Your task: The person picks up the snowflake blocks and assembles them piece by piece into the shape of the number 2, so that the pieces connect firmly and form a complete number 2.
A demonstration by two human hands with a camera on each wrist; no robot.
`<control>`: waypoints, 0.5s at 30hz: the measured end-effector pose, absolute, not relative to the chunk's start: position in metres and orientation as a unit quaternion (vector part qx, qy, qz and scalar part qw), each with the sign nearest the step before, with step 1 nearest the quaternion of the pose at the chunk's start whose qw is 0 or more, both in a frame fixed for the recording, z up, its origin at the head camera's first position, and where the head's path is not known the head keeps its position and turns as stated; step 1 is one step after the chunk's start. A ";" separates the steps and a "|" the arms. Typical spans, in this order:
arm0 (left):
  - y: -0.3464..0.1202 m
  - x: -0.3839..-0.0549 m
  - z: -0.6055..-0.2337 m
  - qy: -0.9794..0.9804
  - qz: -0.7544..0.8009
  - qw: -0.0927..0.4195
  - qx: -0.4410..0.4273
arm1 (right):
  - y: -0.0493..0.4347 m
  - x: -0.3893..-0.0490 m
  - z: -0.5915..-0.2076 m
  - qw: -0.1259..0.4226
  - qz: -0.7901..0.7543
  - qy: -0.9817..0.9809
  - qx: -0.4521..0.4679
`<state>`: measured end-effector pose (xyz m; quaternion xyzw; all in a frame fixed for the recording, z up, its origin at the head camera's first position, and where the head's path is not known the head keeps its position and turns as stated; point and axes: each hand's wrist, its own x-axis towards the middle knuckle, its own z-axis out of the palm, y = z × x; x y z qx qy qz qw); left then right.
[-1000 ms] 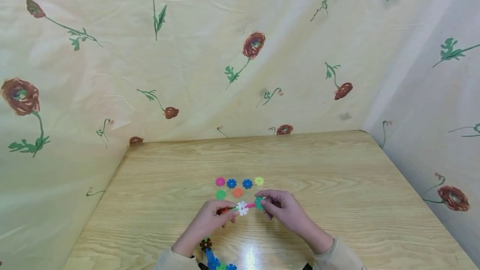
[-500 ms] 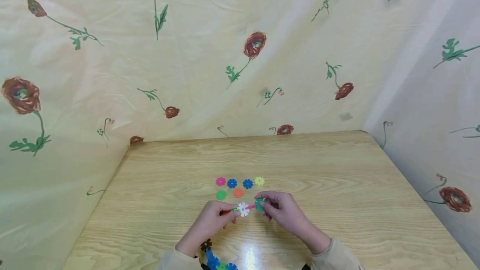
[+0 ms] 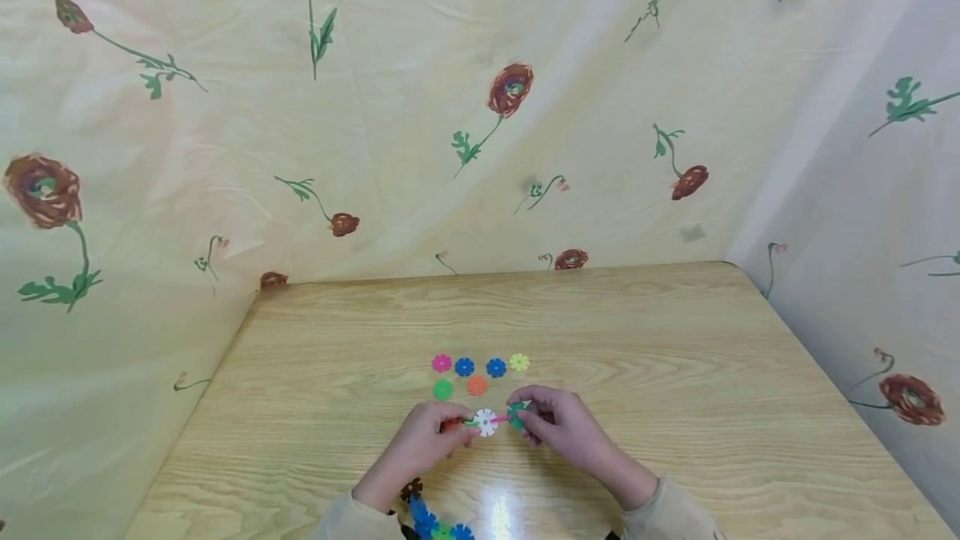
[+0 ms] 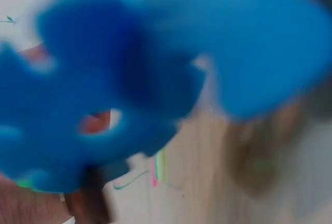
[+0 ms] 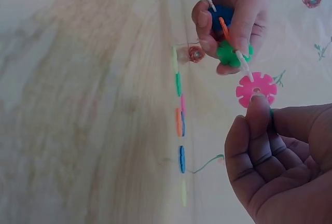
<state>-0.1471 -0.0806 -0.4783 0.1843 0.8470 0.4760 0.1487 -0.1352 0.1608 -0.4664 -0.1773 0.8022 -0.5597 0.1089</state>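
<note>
My left hand (image 3: 426, 438) pinches a chain of notched plastic discs, with a white disc (image 3: 486, 422) just beyond its fingertips. A pink disc (image 5: 257, 88) slots onto the white one, seen edge-on in the head view. At the chain's right end, a teal-green disc (image 3: 517, 416) is pinched between thumb and fingers of my right hand (image 3: 564, 430). Green (image 5: 227, 54) and blue (image 5: 222, 18) discs show around my left fingers in the right wrist view. Blurred blue discs (image 4: 62, 115) block most of the left wrist view.
Several loose discs lie flat on the wooden table (image 3: 637, 332) beyond the hands, among them a pink disc (image 3: 442, 363), an orange disc (image 3: 477, 385) and a yellow disc (image 3: 519, 362). Joined blue discs (image 3: 422, 517) lie near my left wrist. Flowered cloth (image 3: 405, 107) surrounds the table.
My right hand and the teal-green disc have shifted slightly down and left, closer to the white disc. The left hand keeps its hold, and the loose discs stay put.
</note>
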 end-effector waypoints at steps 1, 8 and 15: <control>-0.081 -0.147 -0.478 0.850 0.470 0.143 0.189 | 0.161 -0.135 -0.468 0.111 -0.564 0.799 -0.176; -0.085 -0.143 -0.474 0.869 0.446 0.113 0.184 | 0.163 -0.134 -0.475 0.125 -0.598 0.774 -0.166; -0.076 -0.126 -0.457 0.885 0.442 -0.074 0.125 | 0.164 -0.134 -0.480 0.123 -0.622 0.756 -0.162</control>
